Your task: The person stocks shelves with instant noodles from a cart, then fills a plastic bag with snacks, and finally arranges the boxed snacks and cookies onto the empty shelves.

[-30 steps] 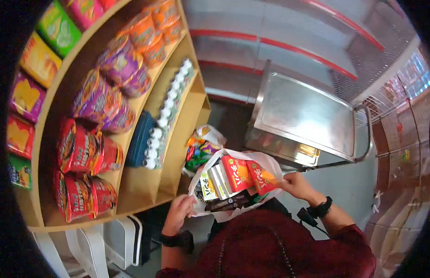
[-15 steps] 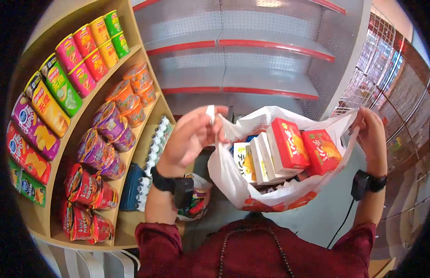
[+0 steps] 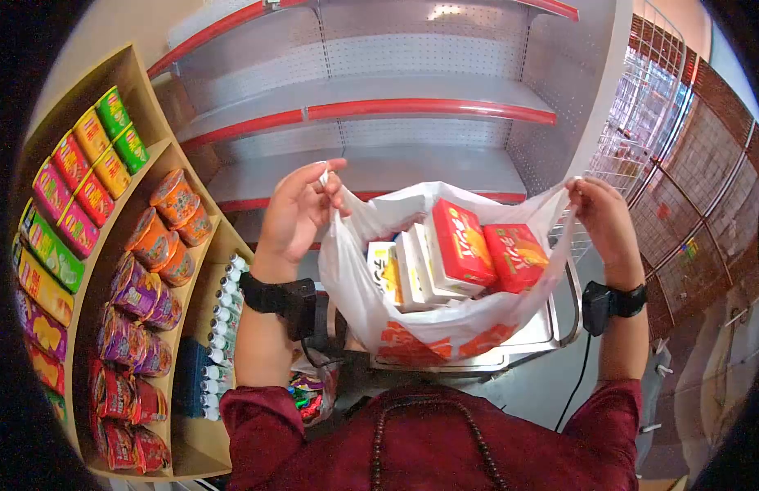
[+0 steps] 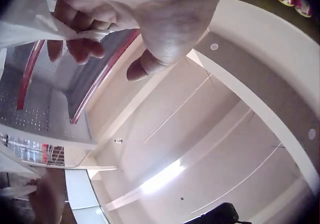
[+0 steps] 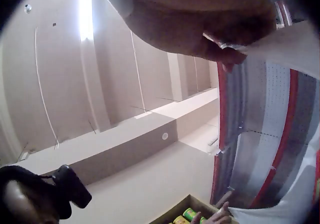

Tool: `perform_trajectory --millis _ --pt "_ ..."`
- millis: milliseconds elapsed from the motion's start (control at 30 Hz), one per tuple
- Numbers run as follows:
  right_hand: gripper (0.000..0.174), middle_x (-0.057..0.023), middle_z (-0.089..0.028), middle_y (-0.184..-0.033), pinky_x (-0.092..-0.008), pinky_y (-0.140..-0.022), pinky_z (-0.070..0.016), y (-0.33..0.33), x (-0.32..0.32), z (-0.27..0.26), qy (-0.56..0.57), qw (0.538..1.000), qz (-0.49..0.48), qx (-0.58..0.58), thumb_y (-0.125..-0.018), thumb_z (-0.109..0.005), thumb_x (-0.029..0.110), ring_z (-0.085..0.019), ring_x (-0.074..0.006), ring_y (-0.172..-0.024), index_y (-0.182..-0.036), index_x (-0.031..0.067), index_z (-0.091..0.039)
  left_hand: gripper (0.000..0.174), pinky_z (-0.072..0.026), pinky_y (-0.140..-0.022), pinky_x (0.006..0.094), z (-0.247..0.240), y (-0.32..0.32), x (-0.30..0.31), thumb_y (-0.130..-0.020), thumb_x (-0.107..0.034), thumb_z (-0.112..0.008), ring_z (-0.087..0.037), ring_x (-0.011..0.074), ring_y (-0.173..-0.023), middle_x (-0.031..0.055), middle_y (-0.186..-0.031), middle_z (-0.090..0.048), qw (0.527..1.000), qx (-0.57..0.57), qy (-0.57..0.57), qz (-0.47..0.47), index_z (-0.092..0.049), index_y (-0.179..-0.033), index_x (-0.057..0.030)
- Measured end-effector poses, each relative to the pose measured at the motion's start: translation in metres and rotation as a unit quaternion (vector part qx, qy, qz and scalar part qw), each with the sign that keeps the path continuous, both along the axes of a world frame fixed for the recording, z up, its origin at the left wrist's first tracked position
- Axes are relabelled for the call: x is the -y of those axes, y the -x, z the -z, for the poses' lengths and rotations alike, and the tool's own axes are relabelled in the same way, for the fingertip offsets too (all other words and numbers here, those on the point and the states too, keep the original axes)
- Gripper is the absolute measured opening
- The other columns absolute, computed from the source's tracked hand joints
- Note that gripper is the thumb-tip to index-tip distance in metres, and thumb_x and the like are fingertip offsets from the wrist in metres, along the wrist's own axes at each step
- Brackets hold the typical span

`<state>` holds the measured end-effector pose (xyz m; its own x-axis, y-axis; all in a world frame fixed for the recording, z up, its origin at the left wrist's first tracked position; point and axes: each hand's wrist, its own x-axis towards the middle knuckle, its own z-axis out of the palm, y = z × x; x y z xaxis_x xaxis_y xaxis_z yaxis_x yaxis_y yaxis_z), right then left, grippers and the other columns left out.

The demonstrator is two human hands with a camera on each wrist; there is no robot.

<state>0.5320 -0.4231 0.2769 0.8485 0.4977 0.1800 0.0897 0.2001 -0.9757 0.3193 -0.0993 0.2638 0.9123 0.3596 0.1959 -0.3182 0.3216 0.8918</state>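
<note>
A white plastic bag (image 3: 428,331) with orange-red print hangs between both hands, its mouth spread wide. The left hand (image 3: 302,204) grips one handle, fingers curled round the twisted plastic; in the left wrist view that hand (image 4: 135,21) shows the thumb apart from the fingers. The right hand (image 3: 604,217) pinches the opposite handle at its top, and in the right wrist view this hand (image 5: 200,21) holds the stretched plastic. Inside the bag are a red box (image 3: 461,245), a second red box (image 3: 517,258) and several white-and-yellow boxes (image 3: 385,274), standing on edge. The bag's bottom contents are hidden.
A metal cart (image 3: 551,327) stands beneath and behind the bag. At left, a curved wooden shelf (image 3: 163,164) bears cups, cans and bottles. Metal shelving (image 3: 428,110) with red edges is ahead. A second filled bag (image 3: 314,393) sits low at left, near the shelf.
The bag has been raised from low near the body to in front of the chest, then shifted slightly left. Both hands have come up with its handles, and the head view has tilted upward.
</note>
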Motion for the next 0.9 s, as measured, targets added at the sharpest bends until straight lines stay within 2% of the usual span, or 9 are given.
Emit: perform_trajectory --millis 100,300,433,500,533,567,633,767,900 --pt "0.018 -0.0006 -0.054 -0.073 -0.0202 -0.062 -0.0380 -0.020 -0.020 0.018 0.032 0.999 -0.036 -0.010 -0.085 -0.047 0.013 -0.048 -0.0077 -0.065 -0.087 -0.0017 -0.059 0.047 -0.0444 -0.068 0.0308 0.006 -0.015 -0.010 -0.082 -0.029 -0.049 -0.046 0.0119 -0.066 -0.0001 -0.072 -0.043 0.998 -0.028 -0.044 -0.042 -0.043 -0.114 0.0058" --pt "0.018 0.0018 -0.053 -0.070 -0.0192 -0.059 -0.0360 -0.060 -0.054 0.089 0.082 0.994 -0.068 -0.016 -0.084 -0.050 0.015 -0.045 -0.0066 -0.062 -0.085 0.0009 -0.061 0.028 -0.0491 -0.060 0.0294 0.050 -0.032 -0.044 -0.084 -0.021 -0.051 -0.047 0.0101 -0.059 -0.0003 -0.067 -0.045 0.995 -0.077 -0.029 -0.058 -0.054 -0.100 0.0019" --pt "0.013 0.0027 -0.051 -0.068 -0.0182 -0.056 -0.0350 -0.074 -0.066 0.154 0.037 0.995 -0.037 -0.081 -0.083 -0.052 0.012 -0.045 -0.0062 -0.061 -0.083 0.0018 -0.060 0.024 -0.0459 -0.059 0.0279 0.102 -0.037 -0.063 -0.087 -0.017 -0.047 -0.043 0.0090 -0.056 -0.0018 -0.063 -0.040 0.992 -0.121 0.015 -0.029 -0.052 -0.102 0.0016" --pt "0.016 0.0007 -0.051 -0.071 -0.0191 -0.059 -0.0358 -0.076 -0.062 0.163 -0.049 0.993 0.002 -0.107 -0.084 -0.049 0.013 -0.044 -0.0070 -0.062 -0.086 0.0004 -0.060 0.024 -0.0445 -0.057 0.0272 0.111 -0.034 -0.073 -0.087 -0.016 -0.047 -0.042 0.0085 -0.056 -0.0026 -0.063 -0.038 0.993 -0.074 0.070 -0.052 -0.050 -0.104 0.0008" --pt "0.016 0.0012 -0.050 -0.070 -0.0188 -0.058 -0.0358 -0.076 -0.060 0.166 -0.029 0.991 0.068 -0.113 -0.084 -0.050 0.012 -0.044 -0.0064 -0.062 -0.088 0.0003 -0.060 0.022 -0.0438 -0.055 0.0259 0.116 -0.032 -0.074 -0.087 -0.013 -0.047 -0.042 0.0080 -0.055 -0.0022 -0.063 -0.040 0.991 -0.077 0.079 -0.077 -0.049 -0.105 -0.0007" --pt "0.016 0.0013 -0.051 -0.070 -0.0181 -0.057 -0.0355 -0.074 -0.054 0.171 -0.032 0.992 0.070 -0.097 -0.084 -0.051 0.012 -0.045 -0.0060 -0.061 -0.089 -0.0003 -0.060 0.022 -0.0438 -0.055 0.0259 0.124 -0.031 -0.074 -0.087 -0.013 -0.047 -0.042 0.0080 -0.055 -0.0022 -0.063 -0.040 0.990 -0.082 0.083 -0.077 -0.049 -0.105 -0.0007" --pt "0.017 0.0013 -0.051 -0.070 -0.0180 -0.057 -0.0359 -0.075 -0.048 0.189 0.015 0.985 0.159 -0.068 -0.084 -0.051 0.014 -0.045 -0.0053 -0.061 -0.090 -0.0004 -0.060 0.023 -0.0430 -0.052 0.0241 0.142 -0.031 -0.077 -0.086 -0.011 -0.048 -0.042 0.0079 -0.052 -0.0014 -0.062 -0.042 0.987 -0.103 0.003 -0.126 -0.048 -0.108 -0.0024" --pt "0.018 0.0006 -0.054 -0.074 -0.0179 -0.057 -0.0363 -0.067 -0.032 0.229 0.008 0.976 0.186 -0.110 -0.084 -0.052 0.016 -0.046 -0.0047 -0.062 -0.092 0.0017 -0.060 0.033 -0.0419 -0.049 0.0228 0.167 -0.019 -0.077 -0.083 -0.007 -0.052 -0.043 0.0081 -0.048 0.0002 -0.062 -0.046 0.976 -0.157 -0.028 -0.152 -0.043 -0.115 -0.0061" --pt "0.022 0.0002 -0.059 -0.085 -0.0181 -0.059 -0.0376 -0.062 -0.028 0.237 0.058 0.977 0.185 -0.090 -0.084 -0.054 0.021 -0.050 -0.0048 -0.070 -0.102 0.0079 -0.059 0.038 -0.0405 -0.048 0.0221 0.196 -0.005 -0.096 -0.081 -0.010 -0.058 -0.048 0.0091 -0.051 0.0009 -0.063 -0.048 0.962 -0.213 -0.057 -0.161 -0.043 -0.116 -0.0068"
